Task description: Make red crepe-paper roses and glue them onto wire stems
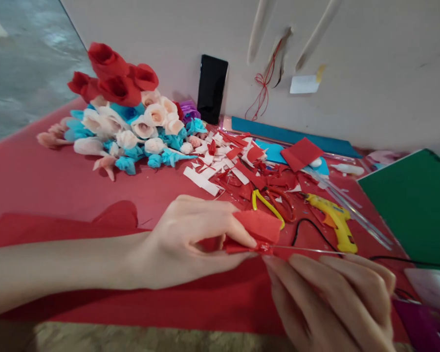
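Note:
My left hand (194, 239) pinches a red paper flower (262, 227) between thumb and fingertips, near its gathered base. A thin wire stem (308, 250) runs out of that base to the right, above the fingers of my right hand (330, 288). The fingertips of the right hand are closed at the flower's base, touching it from below. A whitish, shiny spot, perhaps glue, shows where wire and paper meet. Red paper sheeting (150, 303) lies under both hands. Just behind the flower are yellow-handled pliers (267, 206), partly hidden by it.
Finished paper flowers (132, 122) are heaped at the back left. Red and white scraps (227, 166) litter the middle. At right lie a yellow glue gun (333, 220) with its cord, clear glue sticks (355, 215) and a green board (414, 205). A phone (212, 88) leans against the wall.

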Demonstrator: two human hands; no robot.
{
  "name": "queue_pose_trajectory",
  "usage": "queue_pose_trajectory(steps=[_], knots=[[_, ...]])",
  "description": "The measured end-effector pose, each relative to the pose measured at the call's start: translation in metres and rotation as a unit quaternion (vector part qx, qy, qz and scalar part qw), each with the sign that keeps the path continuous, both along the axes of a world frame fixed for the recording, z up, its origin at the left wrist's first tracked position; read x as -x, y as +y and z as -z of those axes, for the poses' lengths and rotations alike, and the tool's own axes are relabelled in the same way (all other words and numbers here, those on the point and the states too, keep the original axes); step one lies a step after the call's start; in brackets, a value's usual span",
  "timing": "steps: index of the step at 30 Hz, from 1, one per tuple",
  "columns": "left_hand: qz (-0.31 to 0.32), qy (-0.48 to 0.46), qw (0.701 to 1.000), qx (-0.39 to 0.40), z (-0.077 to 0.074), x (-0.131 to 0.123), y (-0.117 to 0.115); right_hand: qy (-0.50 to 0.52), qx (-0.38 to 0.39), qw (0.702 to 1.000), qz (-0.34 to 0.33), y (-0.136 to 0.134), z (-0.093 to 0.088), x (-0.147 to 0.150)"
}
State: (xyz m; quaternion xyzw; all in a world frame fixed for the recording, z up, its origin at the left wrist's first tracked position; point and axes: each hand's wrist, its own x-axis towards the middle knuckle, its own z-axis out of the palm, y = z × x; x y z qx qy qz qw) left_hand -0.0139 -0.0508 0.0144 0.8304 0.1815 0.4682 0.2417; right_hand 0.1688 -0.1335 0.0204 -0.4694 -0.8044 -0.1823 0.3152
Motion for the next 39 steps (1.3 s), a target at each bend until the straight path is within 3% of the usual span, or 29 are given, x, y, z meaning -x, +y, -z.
queue_pose_trajectory(steps=[8, 14, 24, 32, 39], knots=[[-0.004, 0.003, 1.000, -0.012, 0.000, 0.000, 0.000, 0.000, -0.015, 1.000, 0.022, 0.002, -0.001, 0.002], [0.014, 0.039, 0.998, -0.052, -0.002, 0.004, 0.002, -0.049, -0.004, 0.999, -0.010, 0.004, -0.008, -0.003], [-0.006, 0.066, 0.993, -0.097, 0.001, 0.007, 0.001, -0.031, 0.010, 0.999, -0.005, 0.004, -0.008, -0.004], [-0.019, 0.089, 0.976, -0.198, 0.001, 0.008, 0.004, -0.025, 0.018, 0.999, -0.014, 0.005, -0.006, -0.004], [-0.030, 0.087, 0.974, -0.209, 0.000, 0.010, 0.006, 0.016, 0.049, 0.998, -0.028, 0.003, -0.013, -0.009]])
